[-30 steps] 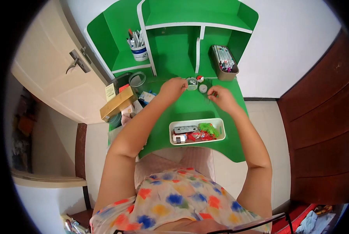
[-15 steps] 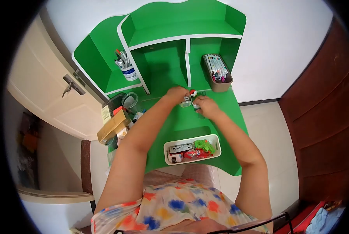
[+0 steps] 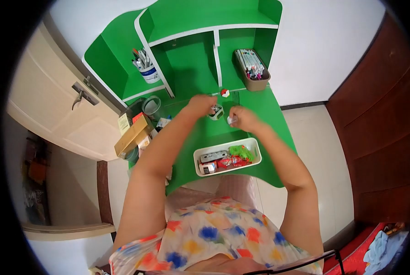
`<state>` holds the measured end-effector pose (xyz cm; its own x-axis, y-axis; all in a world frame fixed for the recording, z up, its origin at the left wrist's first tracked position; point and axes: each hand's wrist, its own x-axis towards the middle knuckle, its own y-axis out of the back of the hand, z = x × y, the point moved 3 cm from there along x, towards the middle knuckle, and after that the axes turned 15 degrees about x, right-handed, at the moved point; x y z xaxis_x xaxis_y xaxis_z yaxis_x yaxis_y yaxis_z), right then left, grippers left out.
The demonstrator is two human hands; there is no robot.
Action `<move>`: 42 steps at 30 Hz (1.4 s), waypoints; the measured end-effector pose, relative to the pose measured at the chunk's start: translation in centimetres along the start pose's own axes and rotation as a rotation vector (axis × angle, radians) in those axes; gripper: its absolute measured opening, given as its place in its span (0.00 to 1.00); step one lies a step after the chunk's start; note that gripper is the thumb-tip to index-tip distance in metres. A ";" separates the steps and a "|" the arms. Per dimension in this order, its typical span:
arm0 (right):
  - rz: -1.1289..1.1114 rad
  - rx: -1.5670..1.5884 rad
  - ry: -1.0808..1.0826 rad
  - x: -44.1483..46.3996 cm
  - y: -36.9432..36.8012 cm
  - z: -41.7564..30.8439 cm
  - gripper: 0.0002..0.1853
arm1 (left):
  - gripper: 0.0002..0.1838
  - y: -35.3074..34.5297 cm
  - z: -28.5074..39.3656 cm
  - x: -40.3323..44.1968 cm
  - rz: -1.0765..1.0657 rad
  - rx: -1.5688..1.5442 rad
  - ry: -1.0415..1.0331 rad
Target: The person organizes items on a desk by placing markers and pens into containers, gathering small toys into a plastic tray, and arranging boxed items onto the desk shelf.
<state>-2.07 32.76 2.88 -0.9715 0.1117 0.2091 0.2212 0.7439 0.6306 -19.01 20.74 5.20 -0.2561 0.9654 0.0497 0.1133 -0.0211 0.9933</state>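
Observation:
My left hand [image 3: 201, 106] is closed at the side of a small clear container [image 3: 216, 112], its fingertips at the rim. Some small dark and pale things show inside the container. To the right, my right hand [image 3: 244, 119] is slightly blurred and pinches a small whitish object [image 3: 232, 120] whose kind I cannot make out. A small red and white ball-like object [image 3: 225, 93] lies just beyond both hands, by the shelf. Nearer my body stands a white tray [image 3: 255, 158] holding a grey oblong piece, red packets, a white item and something bright green.
On the green desk [image 3: 186, 176], boxes [image 3: 134, 136] and a clear jar [image 3: 152, 106] crowd the left edge. The green shelf unit carries a pen cup [image 3: 150, 74] at left and a brown basket [image 3: 258, 85] of markers at right.
The view has shifted, so the desk sits higher in the picture. My right hand has drawn slightly toward me with the whitish object. My left hand stays by the clear container, which is now tilted.

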 end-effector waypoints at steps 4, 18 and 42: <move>0.190 0.142 -0.033 -3.9 2.6 -5.3 0.22 | 0.18 4.6 0.8 -3.6 0.133 -0.107 0.051; 0.586 0.107 -0.077 -16.7 1.4 -10.7 0.19 | 0.20 8.0 14.0 -13.8 0.245 -0.484 -0.196; 0.456 -0.143 0.034 -15.6 0.9 -10.3 0.07 | 0.03 5.7 18.3 -11.4 0.215 -0.318 -0.410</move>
<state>14.15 24.90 7.91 -0.7696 0.3824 0.5114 0.6364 0.5255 0.5647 2.09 14.32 8.35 0.1420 0.9514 0.2733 -0.1895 -0.2448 0.9509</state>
